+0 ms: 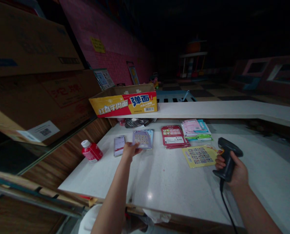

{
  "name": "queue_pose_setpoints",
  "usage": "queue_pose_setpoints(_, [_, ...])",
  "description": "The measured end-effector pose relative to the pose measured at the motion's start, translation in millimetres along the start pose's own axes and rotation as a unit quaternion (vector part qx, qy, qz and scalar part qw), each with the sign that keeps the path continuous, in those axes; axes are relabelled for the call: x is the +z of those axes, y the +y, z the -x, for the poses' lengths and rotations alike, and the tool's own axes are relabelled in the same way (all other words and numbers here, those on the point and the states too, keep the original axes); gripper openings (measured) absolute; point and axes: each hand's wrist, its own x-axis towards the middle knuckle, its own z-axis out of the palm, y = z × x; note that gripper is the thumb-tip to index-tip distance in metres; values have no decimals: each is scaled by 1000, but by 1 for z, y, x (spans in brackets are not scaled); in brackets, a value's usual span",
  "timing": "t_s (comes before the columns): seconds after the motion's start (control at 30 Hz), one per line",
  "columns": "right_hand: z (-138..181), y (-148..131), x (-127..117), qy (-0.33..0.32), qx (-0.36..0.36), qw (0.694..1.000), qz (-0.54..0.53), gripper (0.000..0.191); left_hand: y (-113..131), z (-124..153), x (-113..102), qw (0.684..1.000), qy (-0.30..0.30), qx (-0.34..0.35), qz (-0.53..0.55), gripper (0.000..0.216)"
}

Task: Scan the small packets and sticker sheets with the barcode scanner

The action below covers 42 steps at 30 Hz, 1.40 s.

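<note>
My right hand [234, 170] is closed around a black barcode scanner [227, 156] whose cable runs down toward me, its head tilted over a yellow sheet of sticker cards [200, 155]. My left hand [129, 150] reaches across the white counter [159, 182] and pinches the near edge of a purple card packet [143, 139]. A small blurred card [119, 145] lies just left of that hand.
A red packet pile [174, 136] and a pink-and-green packet stack [195, 129] lie further back. A red bottle with a white cap [91, 151] lies on its side at the counter's left. A yellow noodle carton [125, 100] sits on the raised ledge, large cardboard boxes [37, 81] at left.
</note>
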Motion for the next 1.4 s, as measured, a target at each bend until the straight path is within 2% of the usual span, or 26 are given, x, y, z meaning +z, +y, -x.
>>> queue_pose_setpoints(0.1, [1, 1, 0, -1, -3, 1000, 5, 41, -9, 15, 5, 983, -78, -14, 166, 19])
queue_pose_setpoints(0.17, [1, 2, 0, 1, 1, 1000, 10, 40, -17, 24, 14, 973, -95, 4, 213, 23])
queue_pose_setpoints(0.27, [3, 5, 6, -6, 9, 1000, 30, 39, -31, 30, 35, 959, -116, 74, 249, 37])
queue_pose_setpoints(0.4, [8, 11, 23, -28, 22, 993, 117, 39, -47, 23, 65, 945, -108, 177, 252, 55])
queue_pose_setpoints(0.53, [24, 27, 49, -43, 16, 956, 290, 46, -63, 13, 80, 934, -78, 224, 267, 58])
queue_pose_setpoints(0.7, [50, 61, 77, -89, 13, 912, 400, 50, -73, 10, 82, 933, -62, 219, 280, 60])
queue_pose_setpoints(0.87, [55, 86, 86, -140, 24, 885, 443, 48, -74, 10, 82, 934, -63, 218, 276, 61])
queue_pose_setpoints(1.13, [58, 83, 90, -156, 15, 880, 449, 44, -75, 9, 83, 936, -66, 220, 266, 57])
queue_pose_setpoints(1.4, [58, 81, 90, -148, 30, 881, 448, 47, -74, 10, 84, 948, -38, 220, 225, 47])
